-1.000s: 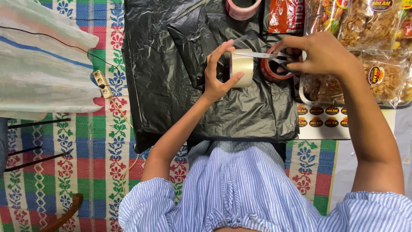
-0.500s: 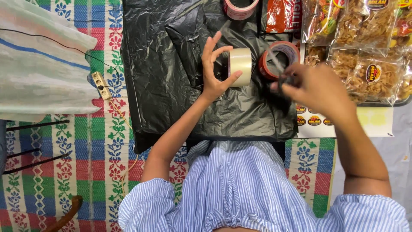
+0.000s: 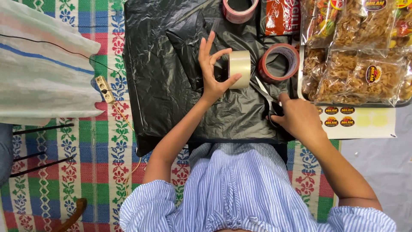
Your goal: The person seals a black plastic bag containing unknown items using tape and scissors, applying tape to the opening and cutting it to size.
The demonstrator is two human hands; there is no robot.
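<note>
Two hands work over a black plastic bag point(image 3: 171, 86) spread on a patterned mat point(image 3: 86, 150). Left hand point(image 3: 212, 71) pinches a roll of clear tape point(image 3: 239, 69) between thumb and fingers, held upright. Right hand point(image 3: 298, 118) is closed around scissors point(image 3: 268, 101), blades pointing toward a red tape roll point(image 3: 279, 62).

A: What colours lie at the centre of the frame?

B: A glossy black crinkled plastic sheet point(image 3: 171, 86), and on it a pale cream roll of clear tape point(image 3: 239, 68) beside a red-rimmed tape roll point(image 3: 279, 62).

A: And around it?

B: A woven mat point(image 3: 98, 163) in green, red, blue and white floral stripes at lower left. At the bottom, a blue-and-white pinstriped blouse point(image 3: 244, 193). Golden-brown snacks in clear packets point(image 3: 365, 73) at upper right, above a white sticker sheet point(image 3: 365, 122).
</note>
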